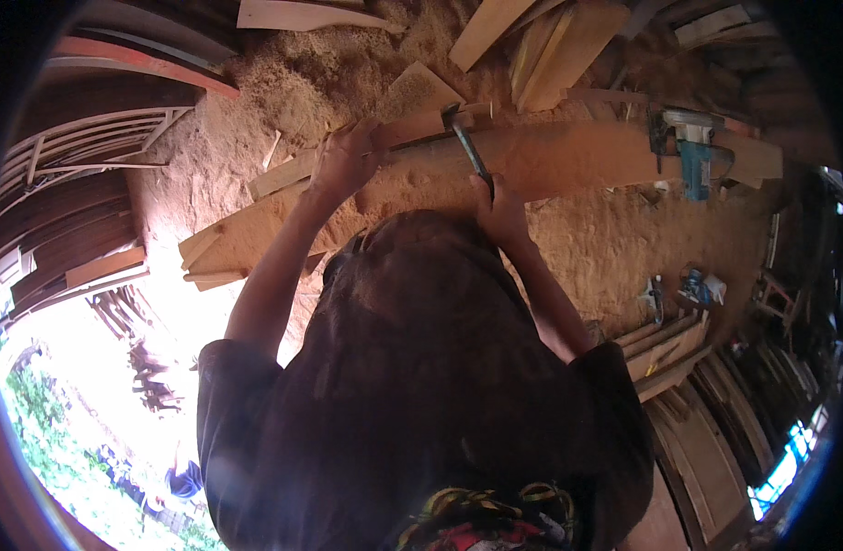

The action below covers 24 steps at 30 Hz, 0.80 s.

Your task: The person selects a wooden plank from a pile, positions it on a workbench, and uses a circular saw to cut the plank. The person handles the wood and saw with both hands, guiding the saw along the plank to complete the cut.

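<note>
My right hand (501,213) is closed around the handle of a hammer (471,150). The hammer's dark head is up by the far edge of a long plank (568,158), beside a narrow wooden strip (421,127). My left hand (348,156) grips that strip farther left, its fingers bent over the wood; their tips are partly hidden. Strip and plank lie side by side across the space in front of me. On the plank's right part sits a teal and silver power tool (695,158).
Sawdust (614,248) covers the ground. Loose boards (568,55) lie at the far side. Stacked timber (72,230) stands at the left, and more planks (697,413) lean at the near right. A blue item (697,286) lies on the ground at the right.
</note>
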Tool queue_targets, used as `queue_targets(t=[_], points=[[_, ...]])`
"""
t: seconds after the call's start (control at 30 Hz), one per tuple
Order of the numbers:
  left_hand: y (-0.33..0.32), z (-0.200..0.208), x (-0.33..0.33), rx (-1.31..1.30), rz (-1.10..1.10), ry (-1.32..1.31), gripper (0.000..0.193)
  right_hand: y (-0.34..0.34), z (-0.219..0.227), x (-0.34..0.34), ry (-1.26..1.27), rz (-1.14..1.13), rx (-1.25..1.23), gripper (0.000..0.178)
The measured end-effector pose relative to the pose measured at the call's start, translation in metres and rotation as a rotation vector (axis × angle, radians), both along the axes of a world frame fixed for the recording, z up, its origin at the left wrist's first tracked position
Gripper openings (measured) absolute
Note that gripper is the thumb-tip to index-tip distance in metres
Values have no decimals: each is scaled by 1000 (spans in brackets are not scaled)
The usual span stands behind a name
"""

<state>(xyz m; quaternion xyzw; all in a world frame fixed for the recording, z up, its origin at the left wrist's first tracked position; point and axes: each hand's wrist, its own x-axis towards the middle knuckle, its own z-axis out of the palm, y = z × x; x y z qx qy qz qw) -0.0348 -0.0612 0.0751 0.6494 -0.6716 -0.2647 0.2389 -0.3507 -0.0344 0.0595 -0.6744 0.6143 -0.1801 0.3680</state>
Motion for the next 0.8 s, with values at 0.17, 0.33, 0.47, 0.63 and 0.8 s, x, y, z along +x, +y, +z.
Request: queue_targets(t=[0.17,0.33,0.47,0.63,0.8], points=[[-4,-1,4,-31,-33,14,43,-10,50,10,-167,-71,-45,38],[8,-17,6,34,43,-59,57,-3,-24,-16,280,9,52,41],[-10,7,24,244,-60,127,63,-8,-30,-28,40,15,107,45],[-24,24,35,411,-50,216,55,-7,-35,-33,24,15,57,49],[-23,16,45,382,-63,276,45,-8,-22,-32,-89,-10,90,48]])
